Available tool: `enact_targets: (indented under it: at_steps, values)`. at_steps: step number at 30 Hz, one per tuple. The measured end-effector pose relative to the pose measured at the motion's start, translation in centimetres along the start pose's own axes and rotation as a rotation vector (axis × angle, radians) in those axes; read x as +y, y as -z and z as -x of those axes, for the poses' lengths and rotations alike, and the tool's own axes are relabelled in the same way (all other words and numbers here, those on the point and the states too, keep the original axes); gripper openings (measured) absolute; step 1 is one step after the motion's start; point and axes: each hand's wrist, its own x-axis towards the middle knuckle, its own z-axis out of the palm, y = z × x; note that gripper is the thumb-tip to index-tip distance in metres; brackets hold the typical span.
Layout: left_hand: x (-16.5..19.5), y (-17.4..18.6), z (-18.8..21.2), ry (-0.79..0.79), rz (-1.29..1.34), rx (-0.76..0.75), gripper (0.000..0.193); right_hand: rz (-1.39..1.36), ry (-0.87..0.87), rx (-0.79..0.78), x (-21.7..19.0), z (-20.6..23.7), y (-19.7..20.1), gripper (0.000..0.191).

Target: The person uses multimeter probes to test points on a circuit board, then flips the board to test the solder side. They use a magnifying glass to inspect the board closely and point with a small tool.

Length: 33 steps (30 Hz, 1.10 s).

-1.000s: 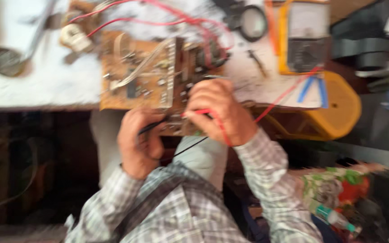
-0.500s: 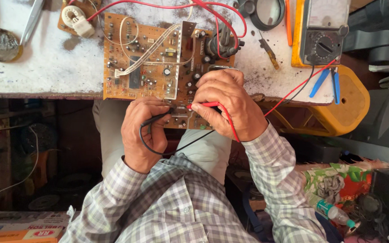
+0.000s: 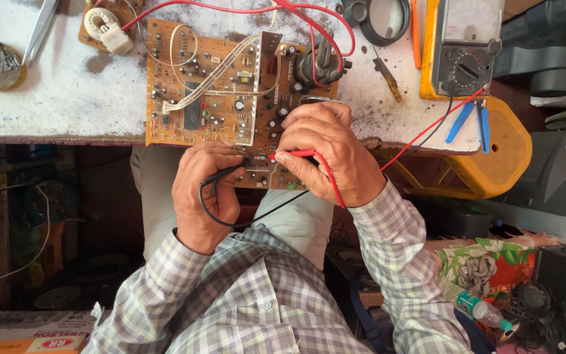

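Bright, even daylight on the white bench (image 3: 67, 98), sharp focus throughout, dim shadow beneath its edge.

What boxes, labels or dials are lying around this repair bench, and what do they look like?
Multimeter: bench top right, yellow case, pale needle dial, black round selector.
Cardboard box: bottom left on the floor, flat, orange and white with a red oval label.
Plastic bottle: lower right, clear with a green cap.
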Motion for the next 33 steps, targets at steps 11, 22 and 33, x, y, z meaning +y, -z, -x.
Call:
enact_targets:
  at_steps: [11,22,33]
  values:
    - [0.07,0.03,0.08,0.007,0.007,-0.005,0.016,-0.003,-0.01,0.002,0.04,0.11,-0.12,0.013]
    - [0.03,0.05,-0.32,0.008,-0.006,-0.005,0.017,-0.003,-0.006,0.005,-0.03,-0.21,0.17,0.013]
    - [0.13,0.17,-0.34,0.003,-0.016,-0.011,0.017,0.004,-0.002,0.002,0.08,-0.16,0.0,0.013]
